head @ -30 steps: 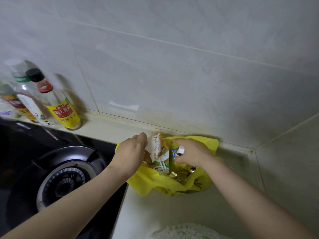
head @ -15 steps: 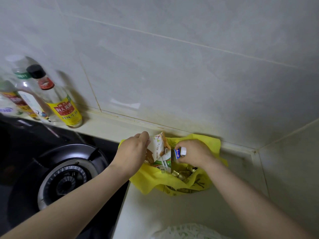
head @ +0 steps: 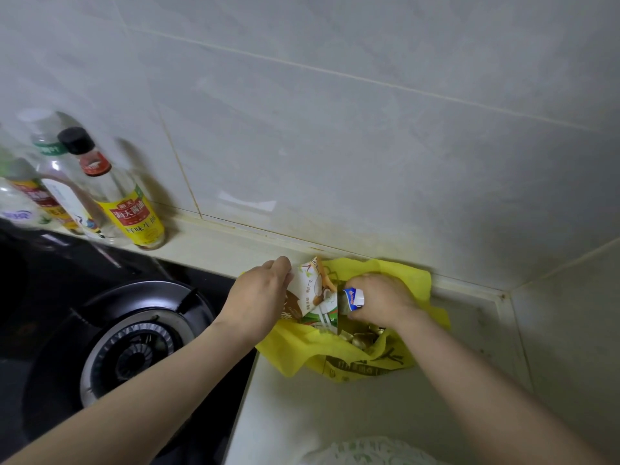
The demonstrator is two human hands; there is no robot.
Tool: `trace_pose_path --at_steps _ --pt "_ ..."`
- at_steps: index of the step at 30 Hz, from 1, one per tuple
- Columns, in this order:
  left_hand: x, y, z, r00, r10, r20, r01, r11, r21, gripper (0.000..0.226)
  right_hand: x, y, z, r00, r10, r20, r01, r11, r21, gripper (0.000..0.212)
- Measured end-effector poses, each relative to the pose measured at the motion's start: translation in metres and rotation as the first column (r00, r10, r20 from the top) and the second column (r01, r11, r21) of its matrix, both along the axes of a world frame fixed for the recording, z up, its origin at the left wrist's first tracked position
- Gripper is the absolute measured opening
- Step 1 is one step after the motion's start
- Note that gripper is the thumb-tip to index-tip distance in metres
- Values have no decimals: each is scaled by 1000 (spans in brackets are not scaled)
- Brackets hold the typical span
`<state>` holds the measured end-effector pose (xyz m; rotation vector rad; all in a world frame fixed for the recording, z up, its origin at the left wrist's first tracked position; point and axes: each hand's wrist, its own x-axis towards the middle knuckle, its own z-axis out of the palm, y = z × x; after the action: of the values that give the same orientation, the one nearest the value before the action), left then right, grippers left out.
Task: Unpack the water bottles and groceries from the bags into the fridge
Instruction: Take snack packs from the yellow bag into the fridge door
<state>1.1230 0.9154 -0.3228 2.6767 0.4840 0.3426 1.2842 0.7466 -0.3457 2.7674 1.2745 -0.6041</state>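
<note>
At far left on the table, 3 or so sauce bottles (head: pixel 134 209) stand against the tiled wall (head: pixel 335 146), next to a black gas burner (head: pixel 131 354); none of these look like task items. Moving right, left hand (head: pixel 261 303) is closed on a drink carton (head: pixel 310 290), fingers curled over its top left edge, carton tilted and half out of the yellow bag (head: pixel 335 354). Carton likely stiff paperboard, light to medium weight, can dent if squeezed; best taken across its flat sides near the upper half. A 2nd green-and-white carton (head: pixel 323 313) sits just below it in the bag, touching it. Next right, right hand (head: pixel 379 300) is closed around a small bottle (head: pixel 352 298) with blue-and-white label, only its top end showing. Probably smooth plastic, a bit slippery, rigid enough for a full wrap around the body. Below, gold foil-wrapped pieces (head: pixel 362 338) lie loose in the bag bottom; small and light, better scooped or pinched. Bag is thin and floppy, gives no support, sits on the table against the wall. Fridge not in view. At bottom edge, a white patterned bag (head: pixel 369 451) is partly visible.
</note>
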Motion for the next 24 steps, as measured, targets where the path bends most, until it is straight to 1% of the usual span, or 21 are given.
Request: trace_pose_path --at_steps 4,7,10,13,15,17,19,21,23,24 --pt "-2 -2 3 1000 -1 23 2 1000 -9 38 -3 -9 14 996 -55 -76 59 997 45 35" --pt "-2 -6 7 999 14 30 -12 998 -58 29 -12 -18 29 990 -98 -97 109 987 122 37" --pt "-3 -10 16 994 100 45 -92 983 -158 20 -24 -28 40 986 -141 -90 158 961 228 43" --pt "-9 -15 33 984 150 97 -122 961 -249 17 -35 -36 53 968 -210 -139 243 925 292 44" --pt "-14 -19 46 976 167 139 -121 949 -292 16 -44 -41 64 955 -244 -170 289 894 342 50" --pt "-18 -25 61 960 212 184 -136 925 -353 16 -54 -45 77 938 -275 -212 341 847 408 52" --pt "-23 -30 76 936 272 225 -155 890 -428 18 -65 -48 90 909 -308 -279 410 779 475 52" --pt "-31 -34 91 917 311 252 -165 867 -470 18 -76 -52 102 872 -339 -352 485 692 535 47" --pt "-40 -38 104 896 341 285 -167 853 -493 19 -89 -54 117 835 -355 -420 549 593 590 36" --pt "-46 -39 109 884 357 302 -172 849 -500 19 -96 -55 125 818 -356 -451 574 541 615 36"
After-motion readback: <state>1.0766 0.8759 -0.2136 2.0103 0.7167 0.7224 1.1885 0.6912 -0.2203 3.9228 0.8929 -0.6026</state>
